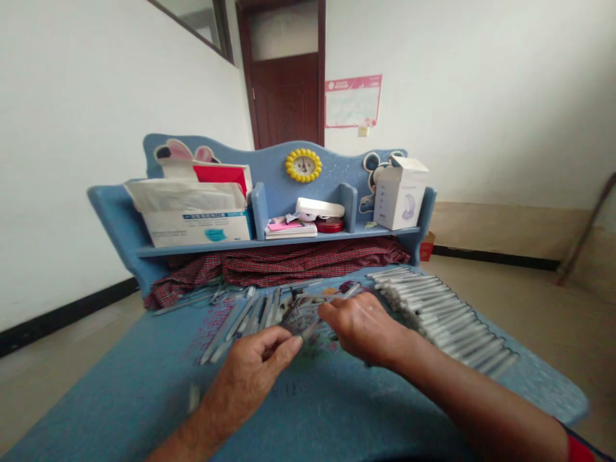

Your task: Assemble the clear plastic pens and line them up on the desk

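Note:
My left hand [255, 369] pinches one end of a slim grey pen piece [310, 330] between thumb and forefinger above the desk. My right hand [363, 326] is closed just beyond it, at the piece's other end. What lies inside the right fingers is hidden and slightly blurred. Behind the left hand, loose grey pen parts [248, 316] lie side by side in a pile. To the right of my right hand, many grey-white pens [445, 314] are lined up in a stacked row.
The blue desk [120, 391] has a raised shelf holding a mask box [192, 224], notebooks [290, 230], a red round case [330, 225] and a white box [399, 192]. A checked cloth [289, 263] is bunched beneath the shelf. A small pale piece [194, 396] lies near my left wrist.

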